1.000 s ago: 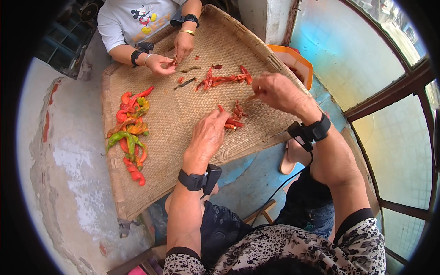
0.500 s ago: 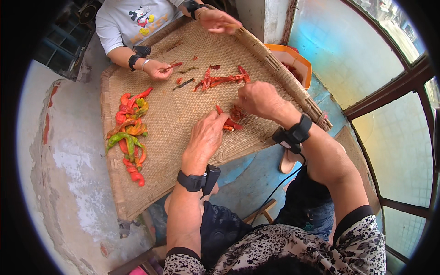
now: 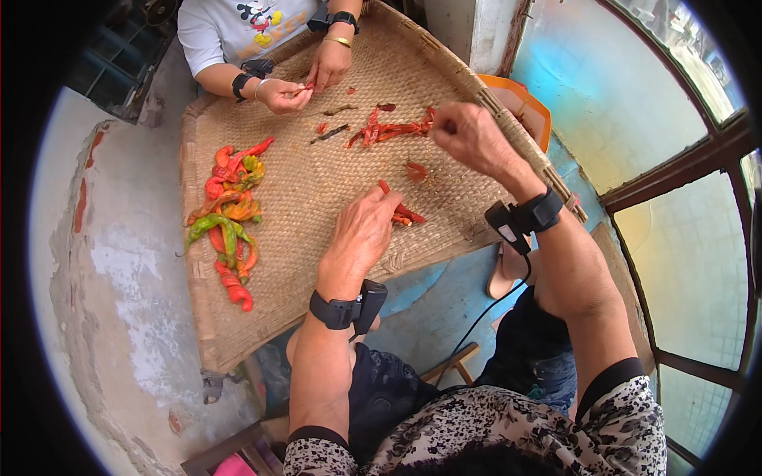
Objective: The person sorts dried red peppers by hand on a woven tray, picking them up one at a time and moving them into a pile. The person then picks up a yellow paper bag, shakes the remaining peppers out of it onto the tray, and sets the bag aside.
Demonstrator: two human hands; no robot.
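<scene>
Soft, even daylight, bright overall; strongest at the windows [image 3: 698, 159] on the right, where the panes glare pale and washed. Shadows faint under the forearms. Heavy fisheye bend toward a black circular rim; centre sharp, edges smeared and slightly soft.

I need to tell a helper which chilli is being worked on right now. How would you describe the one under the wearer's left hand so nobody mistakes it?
Start at the big round woven tray. Near its edge closest to the wearer, the left hand rests on a small red chilli. It lies alone there, apart from the mixed red, orange and green heap at the tray's left.
</scene>
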